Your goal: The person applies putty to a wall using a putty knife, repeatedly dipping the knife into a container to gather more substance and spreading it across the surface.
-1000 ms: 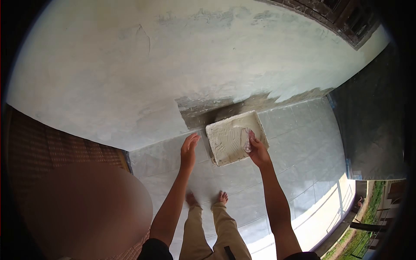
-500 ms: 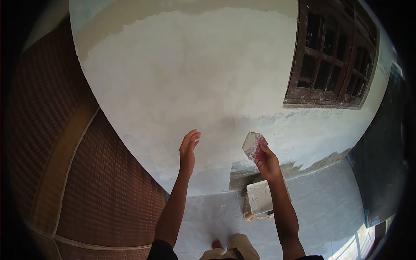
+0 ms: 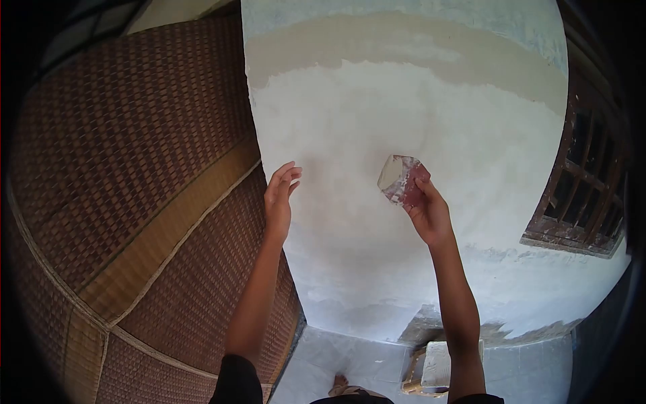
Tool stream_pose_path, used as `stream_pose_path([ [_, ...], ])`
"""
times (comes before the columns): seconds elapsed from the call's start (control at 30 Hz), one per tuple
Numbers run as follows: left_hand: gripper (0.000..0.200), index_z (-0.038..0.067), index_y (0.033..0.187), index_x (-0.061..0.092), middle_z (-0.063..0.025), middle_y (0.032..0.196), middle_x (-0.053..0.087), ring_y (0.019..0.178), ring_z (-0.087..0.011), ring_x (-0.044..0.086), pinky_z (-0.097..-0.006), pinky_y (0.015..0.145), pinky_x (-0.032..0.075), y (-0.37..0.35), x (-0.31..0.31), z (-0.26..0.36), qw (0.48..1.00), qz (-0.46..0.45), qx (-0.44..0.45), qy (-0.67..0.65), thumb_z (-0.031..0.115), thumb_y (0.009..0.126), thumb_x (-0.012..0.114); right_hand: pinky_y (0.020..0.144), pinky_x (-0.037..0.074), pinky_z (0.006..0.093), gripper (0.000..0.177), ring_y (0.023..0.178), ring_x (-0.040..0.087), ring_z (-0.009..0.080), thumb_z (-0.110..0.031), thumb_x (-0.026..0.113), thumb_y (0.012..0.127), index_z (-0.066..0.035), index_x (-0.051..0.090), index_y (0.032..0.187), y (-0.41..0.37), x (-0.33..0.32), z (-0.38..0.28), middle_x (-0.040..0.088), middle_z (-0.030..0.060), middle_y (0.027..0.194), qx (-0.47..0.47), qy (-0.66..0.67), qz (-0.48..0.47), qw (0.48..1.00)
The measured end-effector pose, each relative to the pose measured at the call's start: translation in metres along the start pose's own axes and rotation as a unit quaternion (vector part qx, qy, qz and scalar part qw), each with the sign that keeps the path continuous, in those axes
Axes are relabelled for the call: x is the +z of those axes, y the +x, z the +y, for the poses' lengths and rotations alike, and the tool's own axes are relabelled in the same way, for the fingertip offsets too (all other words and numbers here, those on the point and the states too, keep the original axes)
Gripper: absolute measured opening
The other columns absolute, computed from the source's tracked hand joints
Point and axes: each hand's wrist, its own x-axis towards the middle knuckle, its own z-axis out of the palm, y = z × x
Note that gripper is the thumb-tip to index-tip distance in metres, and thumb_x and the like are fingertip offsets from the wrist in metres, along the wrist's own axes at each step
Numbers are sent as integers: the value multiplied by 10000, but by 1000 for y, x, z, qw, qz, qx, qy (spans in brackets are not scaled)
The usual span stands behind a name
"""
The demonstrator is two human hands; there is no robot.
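My right hand [image 3: 431,209] grips a flat reddish scraper [image 3: 415,185] whose left part is coated with pale plaster. Thumb on its near face, I hold it up in front of the plastered wall [image 3: 350,121]; contact with the wall cannot be made out. To the left, my left hand [image 3: 279,198] is raised with its fingers slightly bent and apart, holding nothing, near the wall's left edge. The wall is off-white, with a damp-looking beige band across its upper part.
Woven brown matting [image 3: 148,121] covers the left side. A dark wooden window [image 3: 585,175] is at the right. Below, a pale plaster-smeared container [image 3: 436,363] stands on the grey floor [image 3: 336,353], partly behind my right forearm. A bare foot shows at the bottom.
The view has turned left and upward, so the window and container sit further right and lower. Both hands are higher in the picture. The scraper remains in my right hand.
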Motion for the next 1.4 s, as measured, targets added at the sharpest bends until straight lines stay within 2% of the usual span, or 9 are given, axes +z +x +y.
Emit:
stream_pose_path([
  [0.43, 351, 14, 1327, 525, -102, 1262, 584, 1211, -188, 536, -348, 1073, 422, 116, -89, -25, 994, 63, 60, 61, 213, 1052, 437, 992, 448, 342, 360, 1131, 563, 168, -100, 458, 992, 29, 493, 1326, 136, 124, 49, 591, 85, 1242, -101, -113, -89, 984],
  [0.57, 358, 19, 1340, 515, -101, 1299, 563, 1233, -183, 517, -354, 1088, 404, 146, -108, -52, 994, 63, 80, 48, 218, 1050, 448, 908, 455, 291, 325, 942, 598, 148, -103, 458, 1001, -19, 552, 1301, 158, 161, 63, 661, 74, 1042, -276, -406, -99, 866],
  [0.67, 352, 19, 1354, 498, -104, 1338, 532, 1264, -194, 486, -348, 1101, 372, 169, -111, -70, 993, 71, 84, 35, 169, 1037, 459, 968, 472, 366, 367, 1080, 631, 253, 55, 474, 937, -26, 556, 1286, 171, 186, 76, 656, 153, 1162, -413, -536, -169, 716],
  [0.7, 362, 19, 1365, 483, -106, 1356, 515, 1276, -201, 468, -349, 1104, 358, 176, -111, -76, 990, 70, 107, 65, 139, 1024, 465, 968, 472, 366, 367, 1080, 631, 253, 55, 474, 937, -26, 556, 1286, 180, 190, 84, 656, 153, 1162, -415, -542, -167, 712],
  [0.77, 378, 19, 1377, 467, -108, 1375, 497, 1288, -208, 450, -349, 1107, 343, 189, -113, -87, 986, 67, 128, 87, 108, 1010, 471, 987, 492, 392, 467, 1150, 610, 285, 113, 495, 882, -43, 555, 1319, 195, 202, 97, 636, 137, 1228, -561, -598, -192, 539],
  [0.9, 447, 29, 1426, 399, -118, 1415, 446, 1294, -235, 425, -374, 1101, 333, 214, -113, -104, 987, 54, 141, 55, 78, 988, 476, 1052, 447, 461, 485, 1236, 560, 330, 117, 569, 835, -36, 573, 1296, 216, 217, 117, 604, 149, 1301, -570, -675, -182, 431],
  [1.03, 461, 28, 1445, 371, -165, 1419, 417, 1323, -272, 400, -415, 1106, 321, 227, -112, -118, 985, 1, 172, 15, 111, 1000, 457, 1049, 437, 473, 477, 1250, 549, 335, 110, 589, 823, -19, 586, 1282, 240, 222, 133, 593, 155, 1320, -593, -700, -143, 373],
  [1.1, 475, 25, 1456, 355, -193, 1420, 399, 1336, -307, 388, -435, 1124, 293, 227, -112, -122, 964, 13, 239, 116, 141, 1005, 445, 1052, 425, 478, 419, 1234, 559, 335, 2, 574, 870, -25, 575, 1289, 245, 222, 137, 592, 136, 1316, -610, -716, -116, 320],
  [1.4, 509, -4, 1493, 280, -233, 1453, 323, 1350, -363, 368, -464, 1124, 299, 234, -109, -145, 958, 2, 266, 111, 216, 1044, 375, 1062, 403, 479, 419, 1252, 551, 319, -10, 575, 873, -15, 581, 1292, 260, 217, 154, 577, 147, 1349, -596, -754, -51, 272],
])
